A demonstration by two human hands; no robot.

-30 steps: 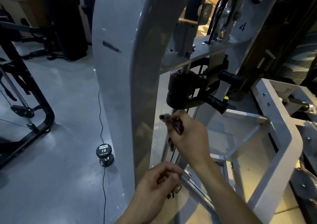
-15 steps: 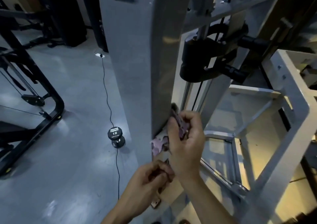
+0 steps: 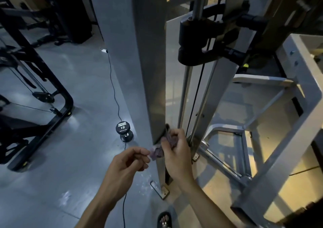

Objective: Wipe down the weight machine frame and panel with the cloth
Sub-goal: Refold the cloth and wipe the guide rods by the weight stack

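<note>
Fingers (image 3: 167,146) of the right hand (image 3: 178,155) bunch the purple cloth (image 3: 161,150) against the grey frame's (image 3: 139,70) lower edge, ready for wiping there; left hand (image 3: 125,166) pinches its trailing corner taut.

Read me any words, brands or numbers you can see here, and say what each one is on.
"HAMMER STRENGTH": on the end cap of the dumbbell standing on the floor beside the machine's grey upright.
"10": same end cap, below the brand.
A smaller line under the "10" is too small to read.
No readable text shows on the grey frame or the cloth.
</note>
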